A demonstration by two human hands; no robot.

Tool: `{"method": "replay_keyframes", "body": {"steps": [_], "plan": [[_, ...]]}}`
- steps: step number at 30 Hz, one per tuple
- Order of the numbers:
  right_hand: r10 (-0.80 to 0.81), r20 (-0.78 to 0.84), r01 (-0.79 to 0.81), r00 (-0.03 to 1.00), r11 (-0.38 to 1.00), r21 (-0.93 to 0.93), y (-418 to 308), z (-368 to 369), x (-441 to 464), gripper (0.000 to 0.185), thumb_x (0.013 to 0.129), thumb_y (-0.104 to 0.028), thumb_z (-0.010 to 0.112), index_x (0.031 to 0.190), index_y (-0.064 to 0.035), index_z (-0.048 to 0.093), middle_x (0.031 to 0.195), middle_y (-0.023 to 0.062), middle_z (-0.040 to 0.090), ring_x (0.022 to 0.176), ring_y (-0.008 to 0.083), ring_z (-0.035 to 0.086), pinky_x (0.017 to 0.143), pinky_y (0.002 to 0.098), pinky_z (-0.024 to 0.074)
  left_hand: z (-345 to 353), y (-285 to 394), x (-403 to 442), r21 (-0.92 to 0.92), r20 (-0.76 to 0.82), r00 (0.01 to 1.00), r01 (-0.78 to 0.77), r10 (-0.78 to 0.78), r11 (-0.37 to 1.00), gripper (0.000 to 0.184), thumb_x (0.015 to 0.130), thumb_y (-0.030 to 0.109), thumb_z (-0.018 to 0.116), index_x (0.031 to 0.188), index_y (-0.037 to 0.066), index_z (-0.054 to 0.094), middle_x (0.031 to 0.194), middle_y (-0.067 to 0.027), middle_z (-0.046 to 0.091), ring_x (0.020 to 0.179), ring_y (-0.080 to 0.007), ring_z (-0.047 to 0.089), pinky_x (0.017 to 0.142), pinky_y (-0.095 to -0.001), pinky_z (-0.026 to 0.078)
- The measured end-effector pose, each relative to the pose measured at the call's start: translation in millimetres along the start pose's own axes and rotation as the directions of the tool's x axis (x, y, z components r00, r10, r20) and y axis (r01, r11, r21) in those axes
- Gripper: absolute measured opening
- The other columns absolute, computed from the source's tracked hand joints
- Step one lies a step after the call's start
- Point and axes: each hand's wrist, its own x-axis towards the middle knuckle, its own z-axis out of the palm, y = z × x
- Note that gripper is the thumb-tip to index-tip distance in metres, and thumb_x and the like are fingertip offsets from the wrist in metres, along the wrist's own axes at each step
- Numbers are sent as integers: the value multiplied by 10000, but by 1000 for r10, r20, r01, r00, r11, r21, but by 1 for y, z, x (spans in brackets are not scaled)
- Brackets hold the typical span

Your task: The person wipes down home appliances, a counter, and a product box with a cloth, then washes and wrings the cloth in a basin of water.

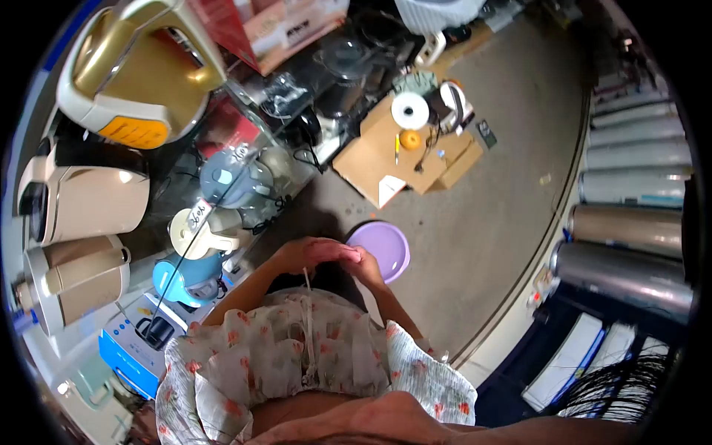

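Note:
Both of my hands are together in front of my body, above the floor. My left hand is closed at one end of a pink, cloth-like thing. Fingers of my right hand close round its other end. The pink thing stretches between them; its exact kind is hard to make out. Just beyond my right hand, a round purple basin stands on the floor, its near edge partly hidden by that hand.
To the left, shelves carry kettles, such as a blue one and a cream one, plus a gold-and-white appliance. A flattened cardboard box with small items lies ahead on the floor. Metallic cylinders line the right.

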Motion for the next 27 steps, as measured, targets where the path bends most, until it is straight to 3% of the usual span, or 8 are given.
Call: {"method": "replay_keyframes", "body": {"steps": [2,4,6,7,10,14,21,27], "plan": [[218,-276,-269,936,950,-162,-19,6,-31,199,809,-139,653,1000,-95,617,884,87,640,814,219,620,734,328,486,11,-101,42,338,-102,981,-121,165,933,448,679,266,725,1065,72,604,1074,-104,631,958,-227,608,796,-345,471],[16,-430,-212,903,885,-413,0,11,-53,242,787,-137,660,1024,-115,622,931,118,637,856,283,621,743,363,489,7,-121,59,782,6,963,-172,269,599,348,677,302,699,912,60,611,990,-119,645,951,-258,610,804,-358,461],[-61,-517,-249,854,825,-508,-3,15,-75,285,765,-120,661,1048,-125,627,962,149,634,895,351,610,754,415,488,12,-135,69,821,-35,990,-49,135,569,297,665,268,701,883,86,617,922,-87,652,837,-257,621,702,-380,472],[-25,-579,-310,815,825,-473,-1,19,-85,284,765,-109,656,1047,-124,627,959,151,633,890,349,611,756,413,488,18,-144,75,835,-61,996,16,64,550,272,659,251,702,869,98,619,888,-72,656,781,-256,627,650,-391,477],[64,-719,-436,692,831,-346,14,29,-115,290,759,-62,640,1041,-130,630,951,160,632,863,350,612,761,411,489,31,-156,115,529,139,927,228,-349,818,339,684,406,647,927,168,658,1017,-54,652,1001,-262,587,853,-392,442],[-100,-794,-399,600,822,-405,30,18,-150,276,769,-51,624,1031,-140,636,928,151,617,835,352,612,738,413,493,73,-169,153,736,167,976,-30,-138,676,365,652,410,664,899,142,674,1023,-108,656,1007,-278,593,907,-413,421],[-64,-790,-387,610,845,-368,78,-29,-192,228,803,-57,601,1020,-122,626,931,152,613,855,351,606,739,416,491,149,-227,230,396,199,972,-199,128,897,520,671,257,701,1147,77,597,1051,-174,637,1018,-315,588,902,-390,444],[-183,-729,-206,660,889,-410,209,-93,-182,234,797,-92,590,1026,-47,610,974,176,633,920,364,584,805,428,477,208,-175,280,456,311,950,-129,-22,881,494,797,147,668,1251,66,489,1174,-118,584,1051,-242,556,883,-383,439]]}}
